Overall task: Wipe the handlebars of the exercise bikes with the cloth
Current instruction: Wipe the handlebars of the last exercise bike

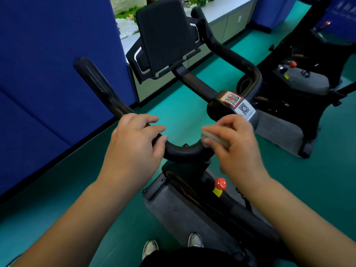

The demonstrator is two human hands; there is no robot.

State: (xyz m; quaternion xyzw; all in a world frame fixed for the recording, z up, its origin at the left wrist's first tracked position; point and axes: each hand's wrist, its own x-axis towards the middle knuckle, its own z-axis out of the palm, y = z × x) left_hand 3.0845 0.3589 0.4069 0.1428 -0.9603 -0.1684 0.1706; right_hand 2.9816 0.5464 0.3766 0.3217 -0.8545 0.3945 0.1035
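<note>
Left hand (133,143) curled round the black handlebar (181,151) at its near bend; right hand (234,143) pinching the folded cloth (212,136) against the bar, beside 2 QR stickers (238,103).

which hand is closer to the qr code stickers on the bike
Right. The right hand, pinching the cloth, sits just below the QR stickers. The left hand grips the handlebar further left of them.
</note>
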